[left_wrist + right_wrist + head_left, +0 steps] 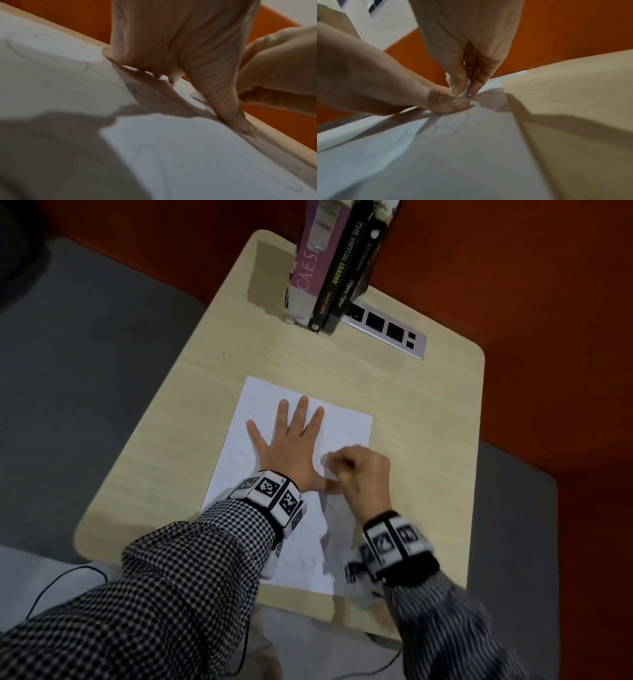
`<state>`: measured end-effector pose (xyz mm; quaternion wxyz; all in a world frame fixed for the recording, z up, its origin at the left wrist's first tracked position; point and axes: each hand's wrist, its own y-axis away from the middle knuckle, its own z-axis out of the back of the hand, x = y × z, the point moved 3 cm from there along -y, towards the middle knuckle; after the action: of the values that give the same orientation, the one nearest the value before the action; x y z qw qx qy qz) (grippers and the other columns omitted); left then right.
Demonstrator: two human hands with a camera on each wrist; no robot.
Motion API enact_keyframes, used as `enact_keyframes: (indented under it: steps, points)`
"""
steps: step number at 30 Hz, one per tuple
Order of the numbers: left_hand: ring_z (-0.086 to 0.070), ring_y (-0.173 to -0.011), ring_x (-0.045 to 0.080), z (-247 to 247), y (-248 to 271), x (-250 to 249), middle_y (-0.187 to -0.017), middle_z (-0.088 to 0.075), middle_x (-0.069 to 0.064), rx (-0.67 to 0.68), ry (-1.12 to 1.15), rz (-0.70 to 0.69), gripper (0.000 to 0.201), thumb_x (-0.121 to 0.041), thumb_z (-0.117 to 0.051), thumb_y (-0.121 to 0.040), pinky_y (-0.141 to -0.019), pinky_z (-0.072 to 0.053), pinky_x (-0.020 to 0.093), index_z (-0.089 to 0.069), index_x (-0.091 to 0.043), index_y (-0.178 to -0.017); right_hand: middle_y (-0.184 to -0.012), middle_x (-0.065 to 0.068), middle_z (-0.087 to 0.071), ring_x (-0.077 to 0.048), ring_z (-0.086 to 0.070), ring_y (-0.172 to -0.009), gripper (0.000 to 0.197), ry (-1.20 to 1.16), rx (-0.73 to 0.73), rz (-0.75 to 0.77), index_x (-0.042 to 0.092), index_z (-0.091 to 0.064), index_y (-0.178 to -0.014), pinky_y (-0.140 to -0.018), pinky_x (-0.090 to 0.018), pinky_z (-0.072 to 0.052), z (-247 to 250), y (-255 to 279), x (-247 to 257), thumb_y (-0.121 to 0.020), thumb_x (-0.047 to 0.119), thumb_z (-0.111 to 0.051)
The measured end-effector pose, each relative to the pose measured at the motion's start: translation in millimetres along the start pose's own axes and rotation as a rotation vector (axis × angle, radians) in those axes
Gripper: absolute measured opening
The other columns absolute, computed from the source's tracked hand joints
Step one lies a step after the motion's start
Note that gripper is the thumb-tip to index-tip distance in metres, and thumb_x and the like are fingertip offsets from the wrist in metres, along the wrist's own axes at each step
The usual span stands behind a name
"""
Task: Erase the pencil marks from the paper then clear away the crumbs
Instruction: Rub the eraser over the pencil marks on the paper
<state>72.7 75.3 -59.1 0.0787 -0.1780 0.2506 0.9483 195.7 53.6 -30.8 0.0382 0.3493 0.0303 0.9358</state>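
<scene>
A white sheet of paper [346,429] with faint pencil loops lies on the light wooden desk [171,440]. My left hand [291,440] lies flat on the sheet with its fingers spread, pressing it down. Just right of the left thumb, my right hand [356,470] pinches a small white eraser [465,90] between thumb and fingers, its tip against the paper. In the left wrist view the palm [171,40] and thumb press on the sheet [188,162], where pencil curves show. The paper [453,155] is creased near the eraser.
Three books [339,261] stand upright at the desk's far edge. A silver socket strip [387,328] is set into the desk beside them. An orange wall lies beyond, grey floor to the left. A black cable [61,580] hangs below the near edge.
</scene>
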Motion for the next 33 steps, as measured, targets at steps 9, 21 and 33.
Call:
enact_keyframes:
  steps: [9,21,33]
  points:
    - [0.027,-0.144,0.025,5.0,0.4,-9.5,-0.158,0.028,-0.005,-0.001,-0.038,-0.022,0.134,-0.082,-0.064,-0.056,-0.103,0.004,0.076,0.013,-0.031,-0.153,-0.074,-0.016,-0.073,-0.029,-0.066,-0.071,0.007,0.045,-0.057,0.005,0.001,-0.073,-0.075,-0.067,-0.032,-0.052,3.4,-53.9,5.1,-0.077,0.001,-0.066]
    - [0.028,-0.144,0.021,-1.1,-3.9,-10.6,-0.157,0.029,-0.01,0.031,-0.038,-0.053,0.134,-0.085,-0.062,-0.056,-0.103,0.005,0.075,0.017,-0.033,-0.151,-0.073,-0.016,-0.065,-0.032,-0.057,-0.07,0.006,0.141,0.039,0.062,0.0,-0.064,-0.073,-0.062,-0.033,-0.04,7.1,-17.9,0.1,-0.077,0.002,-0.06]
    - [0.028,-0.144,0.021,-1.1,-4.2,-11.4,-0.158,0.028,-0.009,0.029,-0.03,-0.043,0.138,-0.086,-0.063,-0.053,-0.103,0.005,0.075,0.017,-0.031,-0.152,-0.071,-0.013,-0.071,-0.026,-0.064,-0.068,0.009,0.162,-0.029,0.055,0.003,-0.069,-0.069,-0.064,-0.031,-0.05,7.5,-47.1,1.2,-0.073,-0.002,-0.063]
